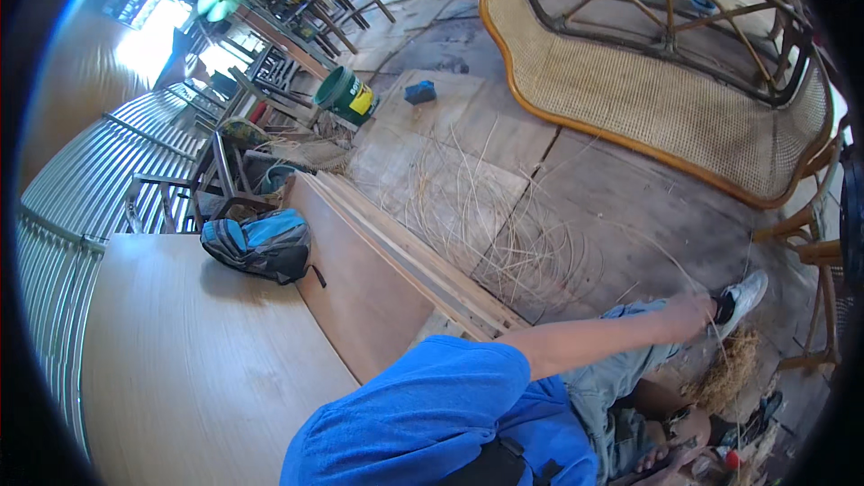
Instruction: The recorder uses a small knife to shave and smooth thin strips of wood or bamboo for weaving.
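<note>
My left arm in a blue sleeve reaches out to the right. Its hand (pixel 688 317), smeared by motion, is over my lower leg near a white sneaker (pixel 745 300); whether it holds anything is unclear. A thin pale strand (pixel 670 259) curves down toward that hand. At the lower edge, my right hand (pixel 653 457) shows a few curled fingertips beside a dark, narrow piece; what they grip is mostly hidden. Close by lies a heap of tan fibre shavings (pixel 727 369), and a small red object (pixel 732 459) is near the hand.
Loose cane strands (pixel 531 256) are strewn over the floor. A woven cane bench (pixel 630 81) stands far right, a chair (pixel 814 256) at the right edge. Stacked boards (pixel 342 297) and a backpack (pixel 261 245) are at left. Beyond are a green bucket (pixel 345 96) and blue block (pixel 419 92).
</note>
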### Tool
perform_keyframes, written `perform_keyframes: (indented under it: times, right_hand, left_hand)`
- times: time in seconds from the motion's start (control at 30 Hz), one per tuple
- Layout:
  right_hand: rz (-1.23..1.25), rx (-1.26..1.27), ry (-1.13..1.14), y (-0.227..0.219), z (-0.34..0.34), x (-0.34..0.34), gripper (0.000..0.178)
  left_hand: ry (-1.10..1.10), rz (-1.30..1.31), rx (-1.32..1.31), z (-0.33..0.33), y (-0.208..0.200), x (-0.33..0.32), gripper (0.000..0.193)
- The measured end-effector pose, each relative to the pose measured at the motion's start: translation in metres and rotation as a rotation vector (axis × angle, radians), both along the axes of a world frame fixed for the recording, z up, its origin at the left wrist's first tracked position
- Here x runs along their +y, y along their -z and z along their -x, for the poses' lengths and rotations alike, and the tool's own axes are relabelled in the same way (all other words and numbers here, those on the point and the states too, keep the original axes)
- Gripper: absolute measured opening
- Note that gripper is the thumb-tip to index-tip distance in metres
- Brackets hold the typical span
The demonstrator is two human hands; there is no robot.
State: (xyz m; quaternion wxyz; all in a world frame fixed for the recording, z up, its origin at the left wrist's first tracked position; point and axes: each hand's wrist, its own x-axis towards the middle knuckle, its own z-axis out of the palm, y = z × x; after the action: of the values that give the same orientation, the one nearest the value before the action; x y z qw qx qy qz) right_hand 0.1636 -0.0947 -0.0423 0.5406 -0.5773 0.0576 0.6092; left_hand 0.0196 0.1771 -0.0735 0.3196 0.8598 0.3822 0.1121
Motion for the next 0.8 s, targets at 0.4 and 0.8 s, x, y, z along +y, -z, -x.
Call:
perform_keyframes:
  times: [0.4,0.8]
  right_hand:
    - [-0.378,0.454,0.000,0.019,-0.017,0.005,0.030]
    - [-0.757,0.857,0.146,0.023,-0.023,0.012,0.027]
  left_hand:
    - [0.277,-0.509,-0.067,-0.229,0.155,-0.030,0.050]
    - [0.583,0.299,-0.165,-0.139,0.021,-0.040,0.021]
